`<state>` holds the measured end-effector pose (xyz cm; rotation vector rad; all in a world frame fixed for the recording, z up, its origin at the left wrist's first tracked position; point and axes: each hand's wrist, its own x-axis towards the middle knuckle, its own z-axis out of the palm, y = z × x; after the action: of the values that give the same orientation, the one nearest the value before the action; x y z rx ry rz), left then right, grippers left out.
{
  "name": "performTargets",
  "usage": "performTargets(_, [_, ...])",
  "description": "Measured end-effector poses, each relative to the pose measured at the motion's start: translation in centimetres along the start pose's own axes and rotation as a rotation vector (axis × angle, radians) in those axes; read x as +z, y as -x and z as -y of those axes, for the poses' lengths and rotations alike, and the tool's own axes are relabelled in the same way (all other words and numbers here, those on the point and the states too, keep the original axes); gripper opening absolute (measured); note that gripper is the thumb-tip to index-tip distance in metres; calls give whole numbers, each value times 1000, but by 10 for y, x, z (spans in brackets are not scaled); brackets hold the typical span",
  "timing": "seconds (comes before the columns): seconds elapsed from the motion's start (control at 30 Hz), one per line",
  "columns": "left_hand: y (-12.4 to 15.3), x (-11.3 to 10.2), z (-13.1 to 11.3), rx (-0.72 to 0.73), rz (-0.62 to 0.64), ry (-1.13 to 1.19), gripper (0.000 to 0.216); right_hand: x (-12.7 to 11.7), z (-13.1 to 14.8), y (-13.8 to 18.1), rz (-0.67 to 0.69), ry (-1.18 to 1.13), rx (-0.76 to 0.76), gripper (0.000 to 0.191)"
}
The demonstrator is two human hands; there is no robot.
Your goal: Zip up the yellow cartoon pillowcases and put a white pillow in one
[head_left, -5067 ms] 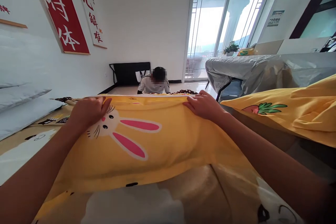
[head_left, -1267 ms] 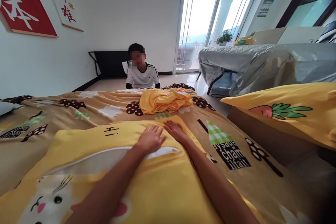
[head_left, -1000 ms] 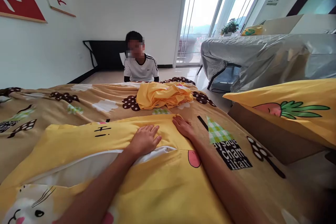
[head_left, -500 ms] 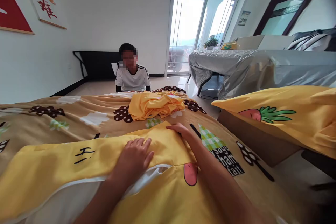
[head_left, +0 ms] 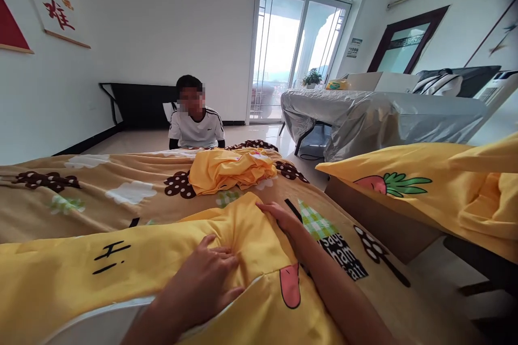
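A yellow pillowcase [head_left: 157, 237] printed with "Hi" and a pink shape lies in front of me, white material showing in its long opening. My left hand [head_left: 218, 272] rests on its middle, fingers bent into the puckered cloth and the thumb by the opening's edge. At the far corner, my right hand [head_left: 281, 215] has its fingers closed on the cloth; part of that grip is hidden. Folds run between the two hands. Beyond them sits a crumpled yellow-orange cloth [head_left: 230, 170].
A brown patterned blanket [head_left: 133, 172] spreads underneath. To the right, another yellow cloth with a carrot print [head_left: 445, 183] drapes over a cardboard box [head_left: 376, 221]. A person [head_left: 197, 124] faces me across the blanket. Behind stands a plastic-covered table [head_left: 364, 118].
My left hand has pushed into the cloth, which now puckers between my hands. My right hand stays at the corner. The camera view has shifted slightly to the right.
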<state>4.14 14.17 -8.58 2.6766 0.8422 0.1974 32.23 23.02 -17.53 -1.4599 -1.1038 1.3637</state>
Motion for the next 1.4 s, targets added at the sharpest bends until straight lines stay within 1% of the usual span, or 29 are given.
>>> performTargets(0.1, [5, -6, -2, 13, 11, 46, 24, 8, 0, 0, -67, 61, -29, 40])
performTargets(0.17, [7, -9, -2, 21, 18, 62, 25, 13, 2, 0, -89, 98, -60, 40])
performTargets(0.27, [8, -10, -3, 8, 12, 49, 24, 21, 5, -2, -91, 147, -125, 32])
performTargets(0.37, [7, -7, -3, -11, -7, 16, 24, 27, 9, -9, -174, 199, -189, 24])
performTargets(0.43, [6, -5, -4, -23, -18, -12, 20, 27, 12, -15, -261, 226, -197, 22])
performTargets(0.5, [6, -4, -5, -28, -15, -43, 14, 22, 15, -20, -338, 244, -174, 20])
performTargets(0.63, [7, -2, -6, -27, -3, -97, 11, 10, 23, -20, -430, 300, -131, 14])
performTargets(0.73, [6, -2, -4, -28, -11, -97, 12, 4, 42, -9, -509, 388, -165, 12])
performTargets(0.83, [2, 0, 1, -68, -34, -70, 14, 7, 75, 16, -585, 486, -249, 17])
performTargets(0.87, [0, 0, 3, -88, -35, -59, 16, 12, 86, 29, -583, 508, -282, 18])
performTargets(0.9, [-1, 0, 4, -111, -35, -49, 17, 19, 96, 43, -545, 537, -313, 19])
performTargets(0.93, [-3, 0, 6, -135, -37, -39, 18, 29, 104, 60, -474, 578, -338, 18])
performTargets(0.97, [-4, 0, 7, -156, -39, -28, 19, 40, 108, 78, -374, 630, -353, 18])
performTargets(1.0, [-5, 0, 7, -175, -44, -13, 20, 54, 109, 96, -217, 742, -361, 20])
performTargets(1.03, [-6, -1, 7, -194, -56, 3, 22, 68, 106, 113, -97, 867, -353, 22])
performTargets(1.07, [-6, -1, 6, -205, -73, 17, 24, 83, 101, 129, -32, 982, -343, 23])
performTargets(1.13, [-6, -1, 4, -199, -102, 30, 29, 109, 85, 152, 38, 1191, -345, 27])
performTargets(1.2, [-7, -1, 3, -183, -131, -1, 31, 127, 71, 162, 67, 1324, -342, 32])
performTargets(1.23, [-7, 0, 3, -180, -143, -34, 30, 133, 67, 163, 67, 1355, -337, 32])
performTargets(1.3, [-8, 2, 4, -175, -192, -148, 26, 137, 63, 159, 14, 1368, -321, 29])
performTargets(1.33, [-7, 3, 4, -146, -244, -231, 25, 137, 64, 155, -31, 1363, -309, 27])
performTargets(1.4, [-5, 5, 2, -34, -412, -430, 26, 131, 66, 147, -130, 1358, -268, 26])
